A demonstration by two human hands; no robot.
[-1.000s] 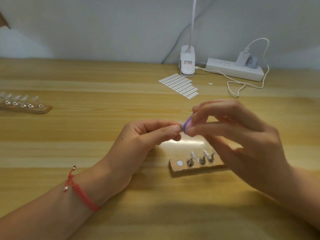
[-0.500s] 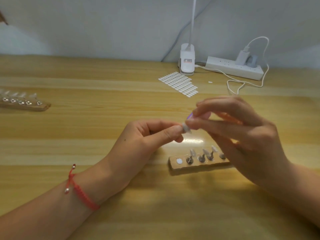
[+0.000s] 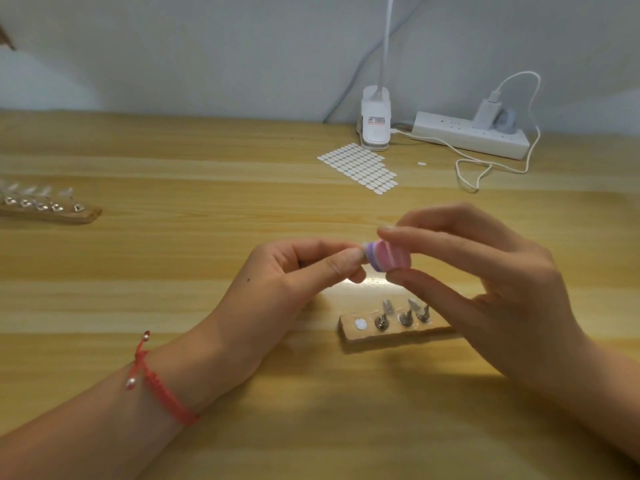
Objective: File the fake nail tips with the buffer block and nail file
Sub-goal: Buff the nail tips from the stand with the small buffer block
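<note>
Closest to me, a red braided bracelet sits on the wrist of the left hand. That hand is raised above the wooden table with its thumb and forefinger pinched on a nail tip. I see only a pale sliver of the nail tip at the fingertips; the rest is hidden. The right hand meets it from the other side and grips the buffer block, a small pink and purple layered piece, between thumb and forefinger. The block's purple end is pressed against the pinched tip, so the two hands touch through it.

Just below the right hand's fingers, a short wooden holder lies flat on the table. It carries a white dot at the end nearer the left hand. Next to the dot is a row of metal stands with clear tips on them, and the row's far end is covered by the right hand.

Well out beyond the left hand, near the edge of view, lies a second wooden strip with its own row of tips. Beyond both hands lies a white sheet of oval adhesive tabs. Behind the sheet, against the wall, stands a white lamp base. Beside the lamp, on the right hand's side, is a power strip with a charger plugged in. A white cable from it loops on the table.
</note>
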